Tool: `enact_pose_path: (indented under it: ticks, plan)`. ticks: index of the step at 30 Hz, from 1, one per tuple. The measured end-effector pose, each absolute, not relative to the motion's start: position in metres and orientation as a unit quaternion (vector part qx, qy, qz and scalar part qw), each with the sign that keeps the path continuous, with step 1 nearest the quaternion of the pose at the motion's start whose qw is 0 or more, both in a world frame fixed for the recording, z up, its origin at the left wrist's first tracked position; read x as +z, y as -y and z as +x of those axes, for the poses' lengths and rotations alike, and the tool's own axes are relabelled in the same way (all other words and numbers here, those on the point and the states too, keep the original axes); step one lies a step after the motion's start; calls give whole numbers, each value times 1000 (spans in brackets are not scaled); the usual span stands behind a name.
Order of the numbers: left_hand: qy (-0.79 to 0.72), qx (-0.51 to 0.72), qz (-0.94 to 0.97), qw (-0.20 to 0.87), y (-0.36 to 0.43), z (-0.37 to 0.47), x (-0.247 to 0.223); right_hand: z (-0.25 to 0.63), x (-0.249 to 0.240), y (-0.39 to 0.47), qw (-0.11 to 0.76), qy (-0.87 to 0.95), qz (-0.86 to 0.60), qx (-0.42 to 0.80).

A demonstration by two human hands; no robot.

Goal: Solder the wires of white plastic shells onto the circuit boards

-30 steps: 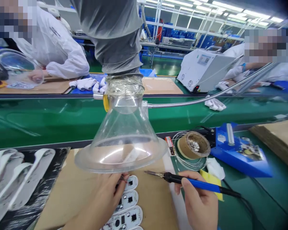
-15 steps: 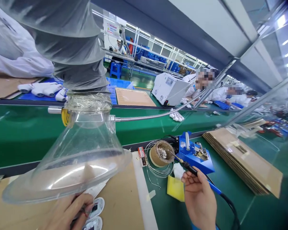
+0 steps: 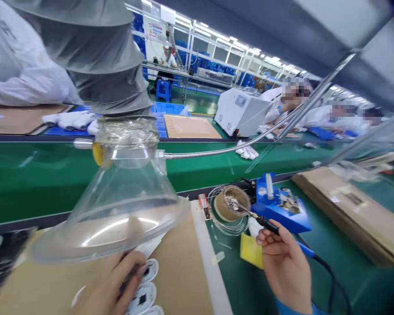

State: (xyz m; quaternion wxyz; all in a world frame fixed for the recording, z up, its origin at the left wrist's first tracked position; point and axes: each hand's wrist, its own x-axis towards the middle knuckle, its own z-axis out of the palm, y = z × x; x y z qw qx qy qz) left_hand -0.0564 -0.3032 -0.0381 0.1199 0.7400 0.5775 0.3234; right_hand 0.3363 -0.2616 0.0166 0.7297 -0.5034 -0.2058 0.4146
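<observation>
My right hand (image 3: 284, 258) is wrapped round the black handle of a soldering iron (image 3: 267, 225). The iron's tip rests inside a round brown pot (image 3: 225, 212), against shiny metal shavings (image 3: 232, 203). My left hand (image 3: 113, 284) is down at the cardboard, partly behind the clear fume hood's rim. Its fingers are pinched together, and what lies between them is hidden. Several white round parts (image 3: 142, 296) with dark middles lie beside those fingers. Below the iron is a yellow sponge (image 3: 251, 251), with a blue soldering station (image 3: 282, 205) behind.
A clear fume hood (image 3: 118, 223) on a grey duct hangs above my left hand. Coiled solder wire (image 3: 228, 227) surrounds the pot's base. Stacked cardboard (image 3: 351, 210) stands at right. Across the green conveyor (image 3: 197, 175), co-workers in white sit near a white machine (image 3: 238, 111).
The whole scene has shifted right in the picture as my head turned. The iron's tip has moved from near the pot's right side in toward the shavings. My left hand stays by the round parts.
</observation>
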Motion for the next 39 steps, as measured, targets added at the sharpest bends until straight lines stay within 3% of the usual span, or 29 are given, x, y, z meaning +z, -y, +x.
enact_pose_path:
  ticks: [6,15,22,39]
  plan:
    - [-592,228,759,150,315,-49,-24,296,28,282,620,336,-501,502]
    - [-576,249,771,106,317,-43,-25,243,-7,306,504,446,-524,522]
    - [-555,254,791,42,319,-38,-27,230,-6,314,512,421,-559,498]
    - [-541,221,811,8,313,-34,-5,219,-9,325,505,407,-594,476]
